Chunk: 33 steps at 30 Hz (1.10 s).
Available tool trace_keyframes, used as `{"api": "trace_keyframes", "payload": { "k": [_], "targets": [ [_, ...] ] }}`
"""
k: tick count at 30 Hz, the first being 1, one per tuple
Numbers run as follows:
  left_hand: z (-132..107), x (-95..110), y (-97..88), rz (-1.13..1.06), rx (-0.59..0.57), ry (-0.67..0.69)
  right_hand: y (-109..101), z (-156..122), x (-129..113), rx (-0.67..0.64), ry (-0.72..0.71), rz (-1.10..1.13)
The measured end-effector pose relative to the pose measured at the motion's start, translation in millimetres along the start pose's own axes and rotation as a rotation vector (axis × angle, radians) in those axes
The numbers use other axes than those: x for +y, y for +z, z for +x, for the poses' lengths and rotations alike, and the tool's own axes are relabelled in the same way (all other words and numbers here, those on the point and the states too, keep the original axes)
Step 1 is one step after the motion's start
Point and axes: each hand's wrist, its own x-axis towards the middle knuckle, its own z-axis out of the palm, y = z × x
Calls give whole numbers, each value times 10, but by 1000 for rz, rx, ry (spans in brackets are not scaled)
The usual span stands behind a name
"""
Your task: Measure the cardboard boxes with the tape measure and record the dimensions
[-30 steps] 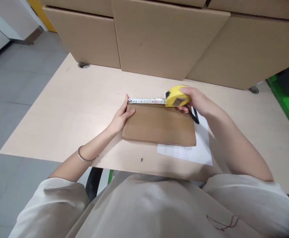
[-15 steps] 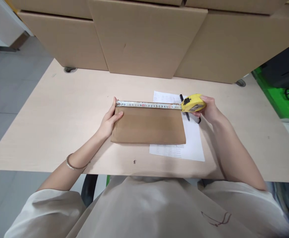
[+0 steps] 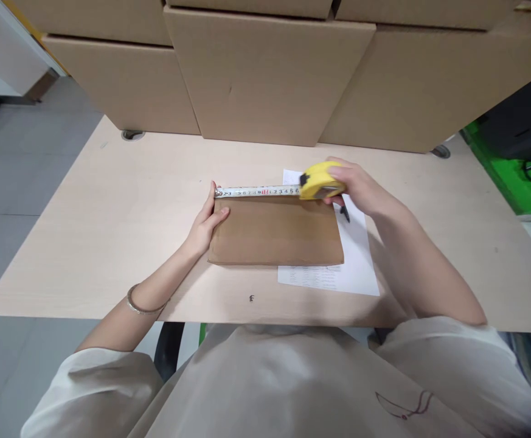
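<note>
A: Where does the brown envelope (image 3: 277, 231) lie?

B: Flat on the tabletop (image 3: 110, 213), its long axis running left to right, partly over a white sheet of paper (image 3: 360, 261).

A: And the hands?

B: The left hand (image 3: 208, 222) presses the envelope's left edge, its grip pinning the tape's end at the far-left corner. The right hand (image 3: 356, 185) is closed around the yellow tape measure (image 3: 317, 180) near the far-right corner.

A: So the tape (image 3: 258, 191) follows the far edge?

B: Yes, stretched between both hands. A pen (image 3: 345, 213) lies just beside the right hand; cardboard boxes (image 3: 265, 73) stand behind.
</note>
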Motion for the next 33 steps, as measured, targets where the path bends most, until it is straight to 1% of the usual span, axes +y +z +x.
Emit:
{"api": "trace_keyframes", "payload": {
  "k": [4,8,11,14,17,19,21,23,25,27,29,30,32,33],
  "targets": [
    [6,9,20,-11,-23,7,513,325,-286,-147,-66,-74],
    [11,63,43,-13,-62,63,950,614,-477,-239,-100,-220],
    [18,99,63,-21,-113,127,1174,756,-564,-278,-97,-246],
    [17,112,80,-44,-121,132,1285,783,-619,-296,-85,-259],
    [13,104,60,-42,-125,124,1254,662,-625,-276,-117,-279],
    [13,95,10,-28,-158,118,1157,509,-575,-225,-205,-323],
    [16,91,-64,6,-201,82,1031,318,-466,-143,-317,-424],
    [19,101,-142,58,-240,29,919,108,-309,-61,-387,-573],
    [20,126,-202,100,-272,-5,861,-99,-139,-22,-390,-719],
    [17,159,-235,117,-278,-10,860,-282,-3,-15,-363,-821],
    [12,186,-253,118,-266,-12,867,-423,65,-7,-361,-877],
    [9,194,-262,117,-259,-15,849,-474,75,-1,-382,-887],
    [6,201,-289,118,-259,-22,722,-534,70,38,-427,-871],
    [5,201,-308,120,-263,-25,607,-542,71,87,-415,-849]
  ]
}}
